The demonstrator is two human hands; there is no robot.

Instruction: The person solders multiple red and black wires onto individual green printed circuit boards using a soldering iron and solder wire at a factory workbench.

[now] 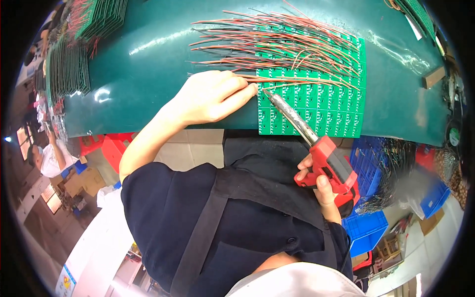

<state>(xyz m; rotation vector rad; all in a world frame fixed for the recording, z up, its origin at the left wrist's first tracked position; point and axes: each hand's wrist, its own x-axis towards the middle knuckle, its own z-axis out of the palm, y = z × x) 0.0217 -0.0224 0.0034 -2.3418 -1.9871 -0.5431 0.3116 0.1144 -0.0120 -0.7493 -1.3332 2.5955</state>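
A green circuit board panel (316, 121) of many small boards lies at the table's near edge. Rows of red and black wires (227, 48) run across its far part and stick out past its left side. My left hand (215, 96) pinches a wire (265, 87) at the panel's left edge. In my right hand (316, 180) is a red and black soldering gun (332, 161), gripped by its handle. Its long metal barrel points up and left, with the tip close to my left fingertips and the wire end. Whether the tip touches the board I cannot tell.
Racked green boards (68, 72) stand at the table's far left, some with wires. A small brown block (434, 78) sits at the right. Below the table's right side are blue crates (366, 230) and a bundle of dark wires (396, 168). Another person (52, 156) is at far left.
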